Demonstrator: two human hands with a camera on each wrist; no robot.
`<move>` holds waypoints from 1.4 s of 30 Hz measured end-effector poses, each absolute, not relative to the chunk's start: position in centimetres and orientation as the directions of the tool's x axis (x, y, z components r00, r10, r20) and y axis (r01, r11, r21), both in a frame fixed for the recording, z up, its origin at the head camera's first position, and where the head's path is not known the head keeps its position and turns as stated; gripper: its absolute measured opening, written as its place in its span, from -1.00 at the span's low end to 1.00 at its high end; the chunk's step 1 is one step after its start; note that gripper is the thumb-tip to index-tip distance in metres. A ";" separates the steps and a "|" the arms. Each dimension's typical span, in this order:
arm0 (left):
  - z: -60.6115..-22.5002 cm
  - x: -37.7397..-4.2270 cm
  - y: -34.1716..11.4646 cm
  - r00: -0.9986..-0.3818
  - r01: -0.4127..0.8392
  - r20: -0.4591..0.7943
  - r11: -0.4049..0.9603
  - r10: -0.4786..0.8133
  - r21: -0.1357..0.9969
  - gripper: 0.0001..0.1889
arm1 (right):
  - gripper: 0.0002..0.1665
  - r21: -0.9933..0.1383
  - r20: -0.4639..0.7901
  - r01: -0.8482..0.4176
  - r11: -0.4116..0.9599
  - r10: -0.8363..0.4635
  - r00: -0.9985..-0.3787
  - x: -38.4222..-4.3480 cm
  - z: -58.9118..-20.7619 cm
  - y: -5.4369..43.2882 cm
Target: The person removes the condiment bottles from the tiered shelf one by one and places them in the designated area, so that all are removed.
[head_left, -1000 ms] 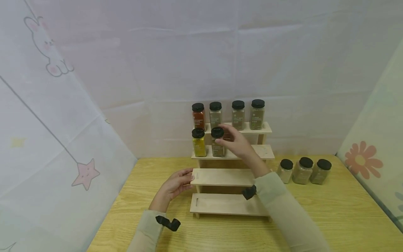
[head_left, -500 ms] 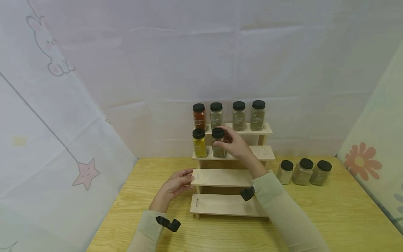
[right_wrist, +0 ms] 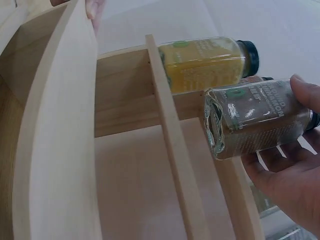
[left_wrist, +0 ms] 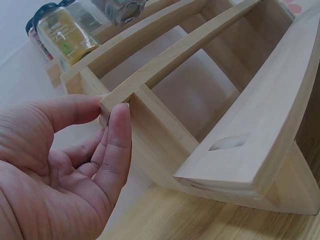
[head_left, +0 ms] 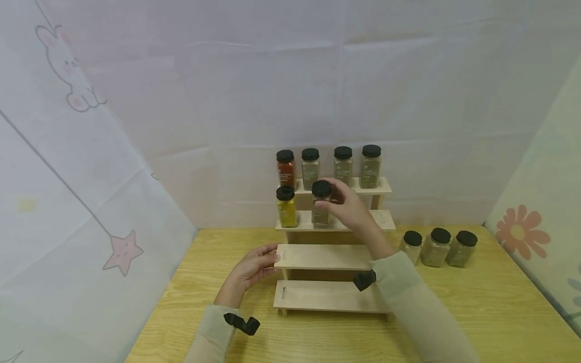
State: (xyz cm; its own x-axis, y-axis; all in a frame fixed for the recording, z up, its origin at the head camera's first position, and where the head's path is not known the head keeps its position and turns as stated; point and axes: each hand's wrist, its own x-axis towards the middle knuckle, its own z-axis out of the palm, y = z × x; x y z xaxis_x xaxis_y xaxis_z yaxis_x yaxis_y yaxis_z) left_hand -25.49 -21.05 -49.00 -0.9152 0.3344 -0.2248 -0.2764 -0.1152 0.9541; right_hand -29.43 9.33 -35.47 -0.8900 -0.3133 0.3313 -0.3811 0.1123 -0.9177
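Observation:
My right hand (head_left: pixel 348 205) grips a spice jar (right_wrist: pixel 255 117) with a black lid and brown contents; its label appears to read ground cinnamon. In the right wrist view the jar's base shows, apart from the shelf board. A jar with yellow contents (head_left: pixel 287 212) stands left of it on the second tier from the top. With thumb and fingers my left hand (left_wrist: pixel 75 150) pinches the left end of a lower tier of the wooden stepped rack (head_left: pixel 324 257). Along the top tier stand a red-filled jar (head_left: pixel 286 171) and several greenish-grey ones (head_left: pixel 370 169).
Three more black-lidded jars stand on the wood-grain table (head_left: pixel 454 312) to the right of the rack: a pale one (head_left: pixel 411 248), a brownish one (head_left: pixel 436 248) and a darker one (head_left: pixel 462 249). A white cloth backdrop (head_left: pixel 245 101) hangs close behind the rack.
The brown spice jar in my right hand has shifted to the right, away from the yellow jar, and slightly up. My left hand keeps its place on the rack.

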 end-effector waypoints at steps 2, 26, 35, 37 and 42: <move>-49.0 -25.5 -21.0 -0.915 -0.280 -0.228 -0.117 0.332 0.953 -0.29 | -0.25 -0.916 0.333 -0.383 0.116 -0.311 -0.890 -29.1 -35.1 10.0; -49.3 -25.7 -21.1 -0.918 -0.278 -0.224 -0.128 0.328 0.952 -0.32 | -0.26 -0.893 0.380 -0.427 0.139 -0.272 -0.884 -25.7 -33.8 18.1; -49.0 -25.5 -21.0 -0.918 -0.272 -0.218 -0.126 0.333 0.954 -0.32 | -0.29 -0.887 0.379 -0.430 0.168 -0.266 -0.886 -24.3 -33.9 21.5; -49.0 -25.5 -20.9 -0.917 -0.277 -0.222 -0.128 0.332 0.952 -0.32 | -0.29 -0.885 0.386 -0.436 0.163 -0.269 -0.883 -24.1 -34.1 22.3; -49.0 -25.5 -21.0 -0.915 -0.282 -0.222 -0.140 0.336 0.949 -0.31 | -0.29 -0.880 0.414 -0.458 0.128 -0.270 -0.870 -23.5 -34.6 23.9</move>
